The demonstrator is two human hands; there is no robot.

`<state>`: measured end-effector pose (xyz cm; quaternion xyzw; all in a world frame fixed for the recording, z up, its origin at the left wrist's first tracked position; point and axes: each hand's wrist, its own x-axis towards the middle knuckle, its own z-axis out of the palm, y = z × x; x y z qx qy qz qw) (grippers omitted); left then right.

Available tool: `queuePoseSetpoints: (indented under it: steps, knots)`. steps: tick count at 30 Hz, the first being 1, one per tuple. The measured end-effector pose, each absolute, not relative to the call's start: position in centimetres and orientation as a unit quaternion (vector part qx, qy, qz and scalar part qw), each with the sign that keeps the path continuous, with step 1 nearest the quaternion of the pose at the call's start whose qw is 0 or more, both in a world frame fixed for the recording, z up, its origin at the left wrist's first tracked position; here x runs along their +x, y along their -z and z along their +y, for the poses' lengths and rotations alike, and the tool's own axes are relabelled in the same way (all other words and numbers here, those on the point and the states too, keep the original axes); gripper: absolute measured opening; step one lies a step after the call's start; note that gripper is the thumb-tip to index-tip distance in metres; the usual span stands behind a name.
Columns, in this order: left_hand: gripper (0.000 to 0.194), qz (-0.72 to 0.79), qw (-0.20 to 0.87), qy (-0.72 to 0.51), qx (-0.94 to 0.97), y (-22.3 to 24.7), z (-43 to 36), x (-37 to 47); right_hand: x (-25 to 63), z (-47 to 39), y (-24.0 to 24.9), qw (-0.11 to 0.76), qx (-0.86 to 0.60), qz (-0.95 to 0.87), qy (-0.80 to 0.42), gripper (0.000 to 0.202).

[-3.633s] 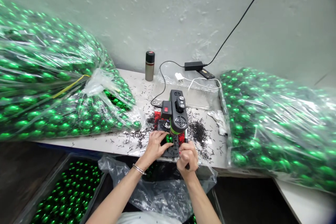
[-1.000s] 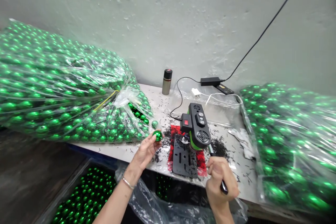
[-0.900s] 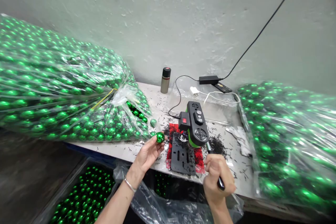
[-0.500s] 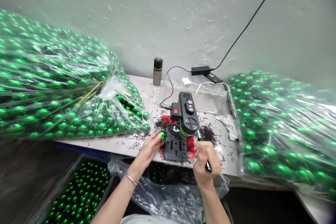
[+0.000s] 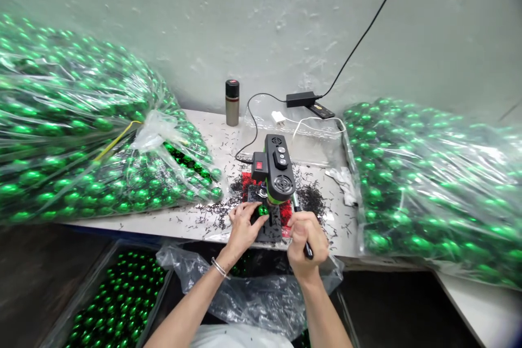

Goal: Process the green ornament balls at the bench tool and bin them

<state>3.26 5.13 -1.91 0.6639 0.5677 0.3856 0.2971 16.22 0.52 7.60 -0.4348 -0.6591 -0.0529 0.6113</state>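
Note:
Between the thumb and fingers of my left hand (image 5: 246, 227) is a shiny green ball (image 5: 263, 210), held just under the front end of a small bench drill press (image 5: 279, 168) with a black top and a red switch. My right hand (image 5: 308, 239) is wrapped round the black handle (image 5: 309, 250) of the machine's lever. Below the ball lies the machine's slotted black base plate (image 5: 275, 232). Whether the ball touches the tool above it is hidden. Red sheet and dark shavings (image 5: 310, 199) lie around the base.
Large clear bags of green balls stand left (image 5: 81, 136) and right (image 5: 408, 190). A thermos (image 5: 232, 103), a power adapter (image 5: 302, 99), a phone (image 5: 320, 110) and a white glove (image 5: 343, 185) are on the table. Below sits a lined bin (image 5: 118, 299) of green balls.
My left hand has moved the green ball right, from beside the machine to under its front end. My right hand stays on the lever handle. The whole view has shifted slightly.

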Motion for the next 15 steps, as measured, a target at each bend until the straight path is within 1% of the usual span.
queuePoseSetpoints:
  steps: [10, 15]
  knots:
    - [0.028, 0.554, 0.270, -0.390, 0.684, 2.34, 4.88, 3.25, 16.30, 0.60, -7.07, 0.625, -0.420, -0.657, 0.039, 0.026]
    - [0.027, 0.558, 0.280, -0.399, 0.671, 2.71, 5.41, 3.11, 16.30, 0.60, -6.71, 0.630, -0.420, -0.652, 0.038, 0.026]
